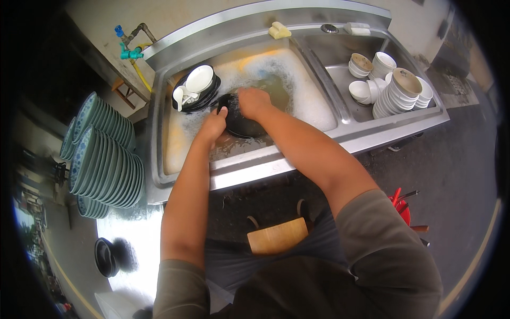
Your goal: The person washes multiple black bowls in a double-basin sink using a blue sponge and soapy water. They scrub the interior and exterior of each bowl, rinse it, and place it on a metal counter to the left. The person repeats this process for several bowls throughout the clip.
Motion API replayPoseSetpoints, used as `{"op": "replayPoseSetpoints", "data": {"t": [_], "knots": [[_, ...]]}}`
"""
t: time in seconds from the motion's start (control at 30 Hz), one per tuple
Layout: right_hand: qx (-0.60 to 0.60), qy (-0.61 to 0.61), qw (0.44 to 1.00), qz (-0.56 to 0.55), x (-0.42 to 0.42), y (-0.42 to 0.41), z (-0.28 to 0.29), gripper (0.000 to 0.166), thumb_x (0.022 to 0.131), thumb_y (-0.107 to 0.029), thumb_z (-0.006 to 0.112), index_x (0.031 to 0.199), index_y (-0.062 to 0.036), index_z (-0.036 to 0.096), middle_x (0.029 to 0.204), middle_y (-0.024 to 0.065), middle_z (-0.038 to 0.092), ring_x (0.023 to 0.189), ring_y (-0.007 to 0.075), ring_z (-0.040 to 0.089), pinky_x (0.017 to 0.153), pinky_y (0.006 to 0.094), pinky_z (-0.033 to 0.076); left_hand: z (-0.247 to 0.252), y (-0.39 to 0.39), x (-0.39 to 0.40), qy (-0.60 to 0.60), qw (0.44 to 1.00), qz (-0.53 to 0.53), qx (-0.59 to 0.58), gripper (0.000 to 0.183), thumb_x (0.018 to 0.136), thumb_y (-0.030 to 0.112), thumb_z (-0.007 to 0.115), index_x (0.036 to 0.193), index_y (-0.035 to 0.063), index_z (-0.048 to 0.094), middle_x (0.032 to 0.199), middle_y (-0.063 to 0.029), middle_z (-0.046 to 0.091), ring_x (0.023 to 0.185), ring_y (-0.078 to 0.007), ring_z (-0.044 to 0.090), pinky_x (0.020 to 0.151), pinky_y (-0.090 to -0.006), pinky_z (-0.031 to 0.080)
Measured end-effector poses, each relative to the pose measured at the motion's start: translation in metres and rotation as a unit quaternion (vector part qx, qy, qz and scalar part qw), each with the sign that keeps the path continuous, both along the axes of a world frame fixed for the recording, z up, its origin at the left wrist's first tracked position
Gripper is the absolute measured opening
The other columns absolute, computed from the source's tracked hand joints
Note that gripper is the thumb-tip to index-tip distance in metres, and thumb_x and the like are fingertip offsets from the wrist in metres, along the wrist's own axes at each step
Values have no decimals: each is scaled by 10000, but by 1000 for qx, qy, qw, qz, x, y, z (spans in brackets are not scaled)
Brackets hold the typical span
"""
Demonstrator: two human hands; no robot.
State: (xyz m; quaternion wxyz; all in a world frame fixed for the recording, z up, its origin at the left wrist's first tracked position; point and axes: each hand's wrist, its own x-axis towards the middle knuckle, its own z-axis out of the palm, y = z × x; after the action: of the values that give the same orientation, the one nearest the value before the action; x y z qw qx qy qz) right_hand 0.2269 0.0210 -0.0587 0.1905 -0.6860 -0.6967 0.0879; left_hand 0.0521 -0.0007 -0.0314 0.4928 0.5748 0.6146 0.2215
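Note:
My left hand (pixel 214 125) grips the near left rim of a black bowl or plate (pixel 243 121), thumb on top, in the left basin of a steel sink (pixel 247 169). Over the same dish, my right hand (pixel 254 103) bends with its fingers hidden; whether it holds a cloth cannot be told. The dish is partly in cloudy, foamy water (pixel 279 87). Behind my left hand, black oval dishes (pixel 217 85) carry a white plate (pixel 199 79), a white spoon (pixel 179 97) and other small white pieces.
Stacked white bowls (pixel 398 95) fill part of the right basin (pixel 338 79). Tall stacks of pale green plates (pixel 107 167) stand left of the sink, with black bowls (pixel 105 257) nearer me. A yellow sponge (pixel 279 30) lies on the back ledge; a teal tap (pixel 131 52) is at back left.

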Motion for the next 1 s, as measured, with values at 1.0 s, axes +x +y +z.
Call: {"op": "replayPoseSetpoints", "data": {"t": [1.0], "knots": [[-116,-45,992,22,35,-14,42,443,857,-150,726,1277,-22,669,1232,187,739,1167,401,691,971,445,558,1,12,-3,-12,904,62,423,416,1103,330,578,1391,35,637,1271,-227,714,1176,-382,666,1033,-422,498]]}}
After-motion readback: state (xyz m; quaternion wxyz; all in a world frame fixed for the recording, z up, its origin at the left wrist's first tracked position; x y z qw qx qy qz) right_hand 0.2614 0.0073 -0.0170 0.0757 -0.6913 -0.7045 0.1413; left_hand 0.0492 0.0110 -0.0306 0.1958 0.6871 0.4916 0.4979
